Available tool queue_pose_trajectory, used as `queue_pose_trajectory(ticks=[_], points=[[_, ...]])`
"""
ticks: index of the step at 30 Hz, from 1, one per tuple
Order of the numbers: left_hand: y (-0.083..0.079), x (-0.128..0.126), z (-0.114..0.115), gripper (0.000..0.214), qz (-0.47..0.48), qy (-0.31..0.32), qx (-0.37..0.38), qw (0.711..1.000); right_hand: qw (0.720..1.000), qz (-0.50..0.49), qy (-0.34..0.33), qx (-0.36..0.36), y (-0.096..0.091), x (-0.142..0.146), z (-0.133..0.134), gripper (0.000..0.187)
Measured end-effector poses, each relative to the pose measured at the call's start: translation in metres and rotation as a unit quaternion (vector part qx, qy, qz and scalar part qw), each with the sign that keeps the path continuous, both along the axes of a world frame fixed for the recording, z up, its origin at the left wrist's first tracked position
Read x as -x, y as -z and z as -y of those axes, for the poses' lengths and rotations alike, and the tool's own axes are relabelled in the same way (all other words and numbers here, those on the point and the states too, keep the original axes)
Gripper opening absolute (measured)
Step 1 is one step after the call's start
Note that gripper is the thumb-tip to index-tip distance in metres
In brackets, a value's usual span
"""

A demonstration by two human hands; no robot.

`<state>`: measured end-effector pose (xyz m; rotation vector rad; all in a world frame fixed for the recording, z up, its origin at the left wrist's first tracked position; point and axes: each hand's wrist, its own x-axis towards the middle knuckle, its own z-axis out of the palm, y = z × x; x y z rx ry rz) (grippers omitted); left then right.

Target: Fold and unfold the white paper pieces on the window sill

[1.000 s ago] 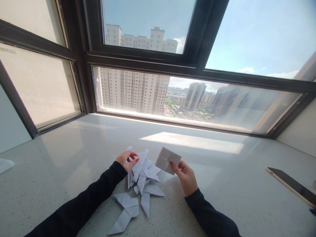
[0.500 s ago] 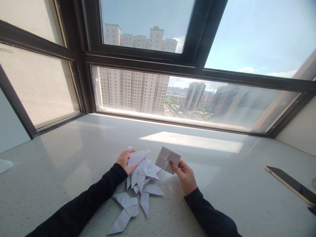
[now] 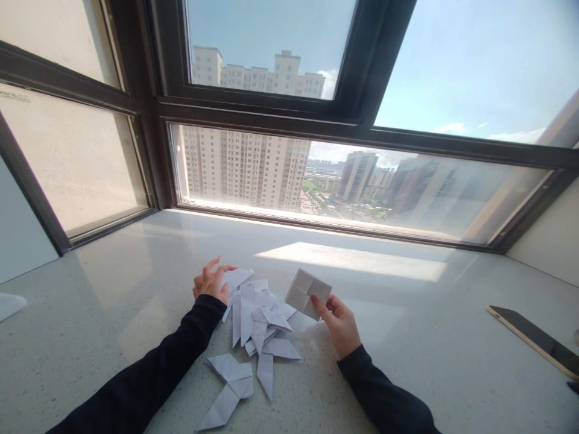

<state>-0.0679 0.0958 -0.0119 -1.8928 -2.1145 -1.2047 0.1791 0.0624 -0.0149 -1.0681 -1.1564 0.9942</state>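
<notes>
My right hand (image 3: 340, 322) pinches a square folded paper piece (image 3: 308, 293) by its lower corner and holds it tilted above the counter. My left hand (image 3: 211, 283) pinches the end of a pointed folded paper strip (image 3: 235, 279) at the top left of a pile of white folded paper pieces (image 3: 260, 319). Both arms wear black sleeves. A larger folded paper shape (image 3: 229, 386) lies in front of the pile, apart from both hands.
All of this rests on a pale speckled stone counter (image 3: 136, 301) below a wide dark-framed window (image 3: 289, 114). A dark phone (image 3: 536, 340) lies at the right edge. A pale object (image 3: 9, 304) shows at the far left edge.
My left hand has moved up and to the left, drawing a pointed paper strip out of the pile. My right hand and its square piece have stayed still.
</notes>
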Motion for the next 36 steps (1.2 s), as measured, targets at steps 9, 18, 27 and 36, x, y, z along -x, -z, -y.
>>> queue_pose_trajectory(ticks=[9, 18, 27, 36], points=[[0.008, -0.016, -0.008, 0.034, -0.077, 0.156, 0.131, 0.976, 0.998, 0.056, -0.032, -0.001, -0.001, 0.004, 0.001, 0.036], [0.012, -0.017, -0.018, 0.057, -0.005, 0.154, 0.158, 0.975, 0.994, 0.092, -0.055, 0.005, 0.000, 0.006, 0.002, 0.032], [0.009, -0.003, -0.028, 0.021, 0.120, 0.155, 0.081, 0.977, 0.998, 0.056, -0.041, -0.006, 0.000, 0.005, 0.000, 0.033], [-0.020, 0.000, -0.016, 0.040, 0.313, 0.185, -0.036, 0.931, 0.999, 0.029, -0.025, -0.032, -0.009, 0.006, 0.005, 0.035]])
